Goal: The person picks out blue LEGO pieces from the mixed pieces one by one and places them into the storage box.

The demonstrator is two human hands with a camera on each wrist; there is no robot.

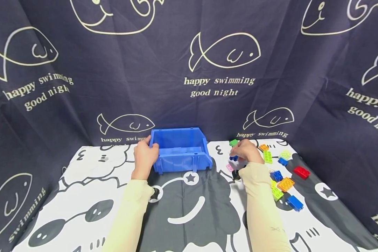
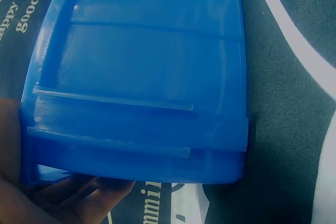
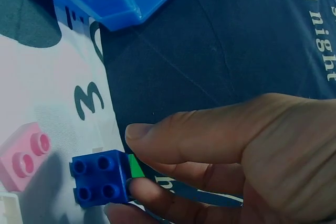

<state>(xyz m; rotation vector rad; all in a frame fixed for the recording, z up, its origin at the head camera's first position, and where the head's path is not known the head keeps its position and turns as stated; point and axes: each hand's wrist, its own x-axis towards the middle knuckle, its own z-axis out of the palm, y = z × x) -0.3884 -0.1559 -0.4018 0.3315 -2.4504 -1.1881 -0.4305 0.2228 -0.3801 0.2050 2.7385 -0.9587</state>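
A black-and-white cartoon cloth [image 1: 189,196] covers the table, and behind it a dark curtain [image 1: 176,101] printed with fish and lettering hangs round the sides and back.

On the right, loose toy bricks lie scattered: nearest a blue brick [image 1: 295,203], then a lime brick [image 1: 276,193], an orange brick [image 1: 285,184] and a red brick [image 1: 301,172], with smaller ones farther back. The right sleeve [image 1: 261,203] crosses in front of part of this group. A pink brick [image 3: 25,156] lies near the right hand [image 1: 247,151].

The left hand [image 1: 146,155] grips the side of a blue bin [image 1: 182,163], which stands near the curtain, its thumb over the rim. A dark blue brick [image 3: 102,178] sits right at the right hand's fingertips, the thumb tip apart from it; whether they grip it cannot be told. Just beyond that brick is a green brick [image 1: 233,142].
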